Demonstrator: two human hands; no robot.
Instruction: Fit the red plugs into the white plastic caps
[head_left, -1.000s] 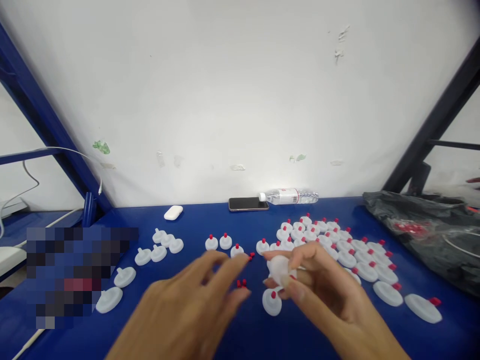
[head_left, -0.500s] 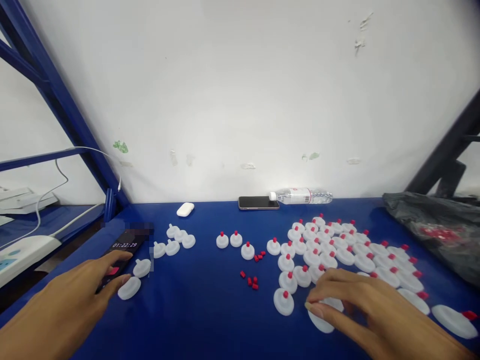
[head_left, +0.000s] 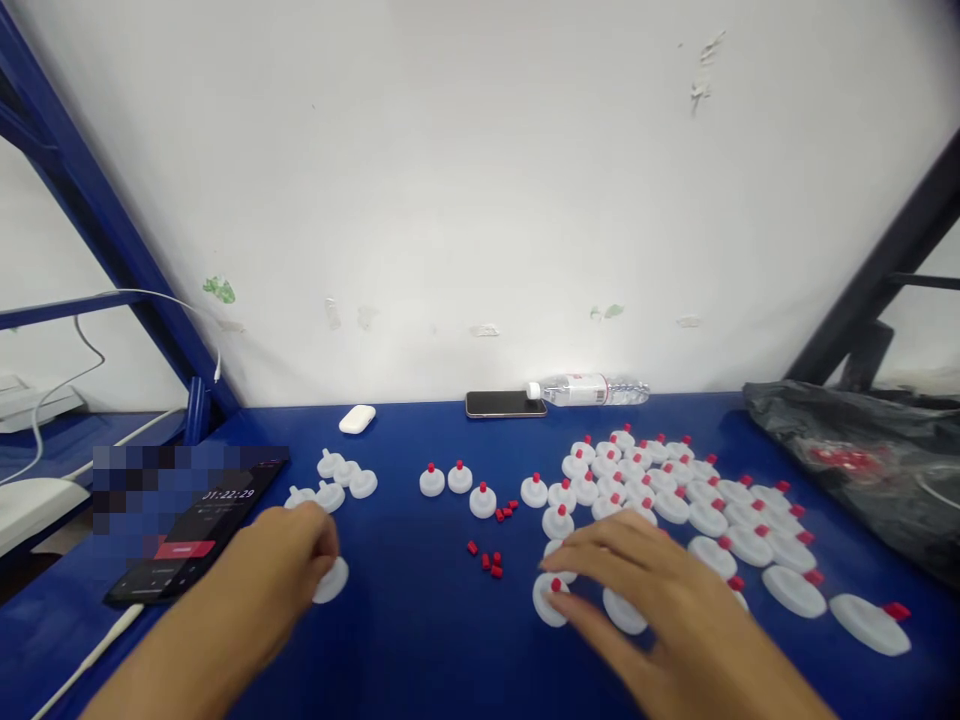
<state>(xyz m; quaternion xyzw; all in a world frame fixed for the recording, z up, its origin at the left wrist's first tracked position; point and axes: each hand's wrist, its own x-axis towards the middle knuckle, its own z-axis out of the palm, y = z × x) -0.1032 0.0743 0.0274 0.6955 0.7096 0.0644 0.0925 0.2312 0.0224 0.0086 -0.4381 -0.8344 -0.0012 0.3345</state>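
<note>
left hand (head_left: 289,560): positioned over the left part of the blue table (head_left: 405,640). the fingers are curled in and narrow, holding a white disc (head_left: 330,583); the upper part of this disc is covered by the fingers, so its stem cannot be seen.

right hand (head_left: 645,585): positioned palm down at the near edge of the capped discs (head_left: 708,517). the thumb and fingers stand wide, with nothing visibly gripped. the thumb tip overlaps a front capped disc (head_left: 544,606); whether it touches cannot be told. a further disc (head_left: 625,612) lies partly hidden beneath the palm.

discs: the capped discs form a dense group on the right side of the table, each visible stem fitted with a red cap. three separate capped discs (head_left: 432,483) stand near the table's middle. the uncapped discs (head_left: 363,484) lie in a small group just beyond the left hand.

loose parts: small red caps (head_left: 496,572) lie in two clusters between the hands.

surroundings: a phone with a timer display (head_left: 225,520), reading 01:22:29, lies left of the left hand. along the wall (head_left: 465,180) are a white case (head_left: 358,419), a dark phone (head_left: 495,404) and a clear bottle (head_left: 587,390) on its side. a black bag (head_left: 780,420) lies at the far right.
</note>
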